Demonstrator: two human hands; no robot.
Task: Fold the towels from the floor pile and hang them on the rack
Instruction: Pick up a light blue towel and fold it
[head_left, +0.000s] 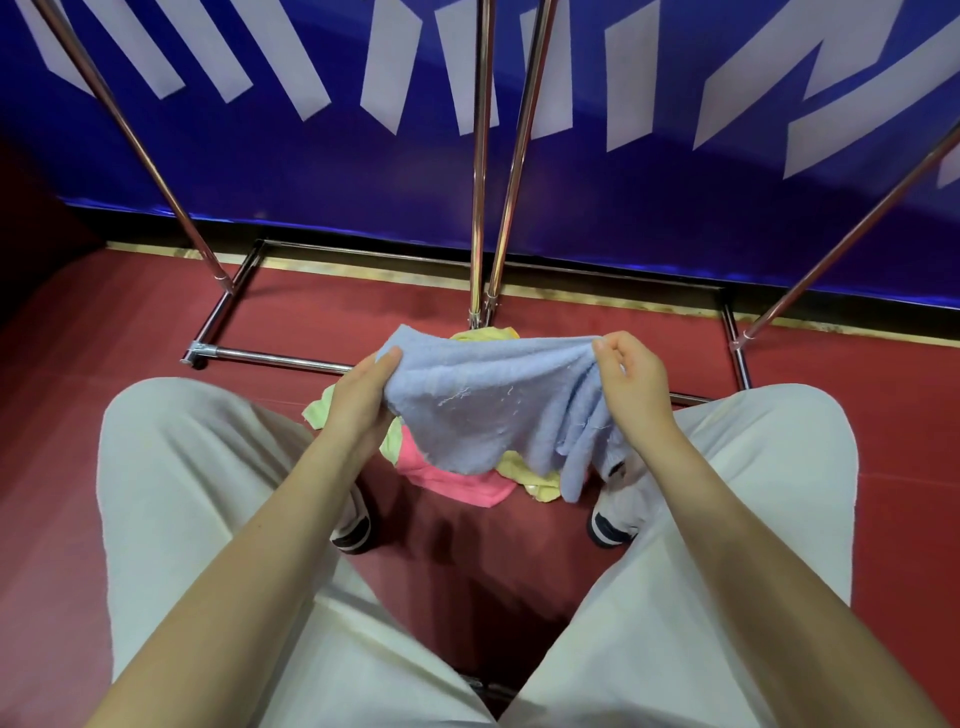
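So the fingers (390, 358) of the left hand (358, 400) are pinched shut on one top corner of a blue towel (488, 405). The fingers of the right hand (631, 384) are pinched shut on the other top corner. The person holds the towel up between both hands, just above the pile (452, 483) on the floor (104, 322). The person is crouched with a knee on each side.

The towel is soft and fuzzy. It is spread out but not flat. The right side hangs in wrinkles and bunches. The bottom edge droops down and nearly meets the pile. A few loose threads show on it.

I think the job is only starting. This towel is not folded yet. Under it lie more towels, a pink one (457, 486) and some yellow ones (535, 480), all in a heap. The rack (480, 156) stands just past the pile, by the blue wall (675, 208). I see only its shiny poles and bottom bars. No towel hangs on the parts I can see. The top bars are out of view, so I cannot tell about those. Lots of folding and hanging looks left to do.
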